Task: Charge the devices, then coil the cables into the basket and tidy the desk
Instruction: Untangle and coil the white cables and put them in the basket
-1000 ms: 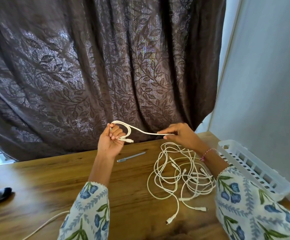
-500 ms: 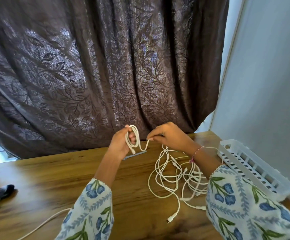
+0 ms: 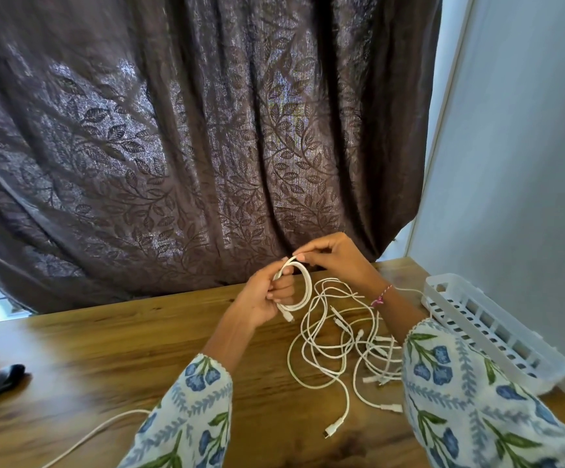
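**Two hands on one coil, centre of frame**

Your left hand (image 3: 263, 298) grips a white cable coil (image 3: 299, 289) just above the wooden desk (image 3: 112, 352), fingers curled round the loop's left side; a plug end hangs below the palm. Your right hand (image 3: 336, 260) pinches the top of the same loop between thumb and fingertips. Both forearms wear floral sleeves (image 3: 190, 407).

Right of centre, a loose tangle of white cables (image 3: 338, 342) lies on the desk, several plugs showing, one plug end trailing toward the lower middle. A white slotted basket (image 3: 497, 329) sits at the right edge, against the pale wall (image 3: 517, 163); what it holds cannot be made out.

Lower left: a small dark device (image 3: 2, 378), blurred, with a white cord (image 3: 85, 437) near it. A dark leaf-patterned curtain (image 3: 190, 146) fills the upper frame.
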